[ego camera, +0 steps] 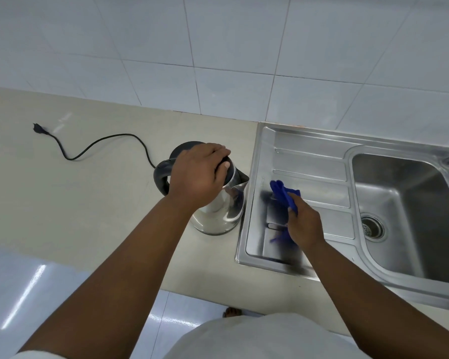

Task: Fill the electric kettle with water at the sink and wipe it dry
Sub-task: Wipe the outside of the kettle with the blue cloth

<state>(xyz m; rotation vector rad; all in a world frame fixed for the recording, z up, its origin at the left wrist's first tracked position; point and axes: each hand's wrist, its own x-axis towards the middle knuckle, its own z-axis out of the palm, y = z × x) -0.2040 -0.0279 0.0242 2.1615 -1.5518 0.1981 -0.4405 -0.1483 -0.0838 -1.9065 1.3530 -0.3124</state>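
Observation:
A steel electric kettle with a black lid and handle stands on the beige counter, just left of the sink. My left hand lies flat over its lid, fingers curled round the rim. My right hand holds a blue cloth above the sink's draining board, a short way right of the kettle's spout and not touching it. Part of the cloth hangs below my palm. The kettle's lid is mostly hidden under my left hand.
A black power cord with its plug trails over the counter to the left. The steel sink has a ribbed draining board and a basin with a drain at right. White tiled wall behind; counter edge runs near my body.

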